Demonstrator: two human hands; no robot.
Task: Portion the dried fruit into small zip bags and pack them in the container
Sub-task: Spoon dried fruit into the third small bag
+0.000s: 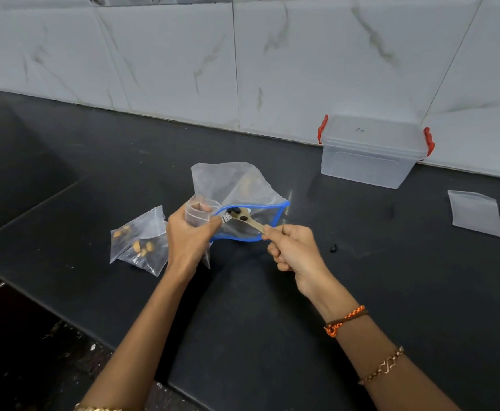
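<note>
Gripping a small bag [196,216] in your left hand [188,237], you pinch a spoon [244,219] of dark fruit in your right hand [293,250] over the blue-rimmed bag [242,188].

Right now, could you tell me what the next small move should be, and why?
Probably tip the spoon into the small bag: it holds dark fruit above the blue-rimmed big bag, and the left hand holds the small bag's mouth open beside it.

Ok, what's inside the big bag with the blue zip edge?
Inside the big bag the spoon carries a few dark dried fruit pieces. More dark and tan pieces show dimly through the plastic; the cloudy film hides how many.
</note>
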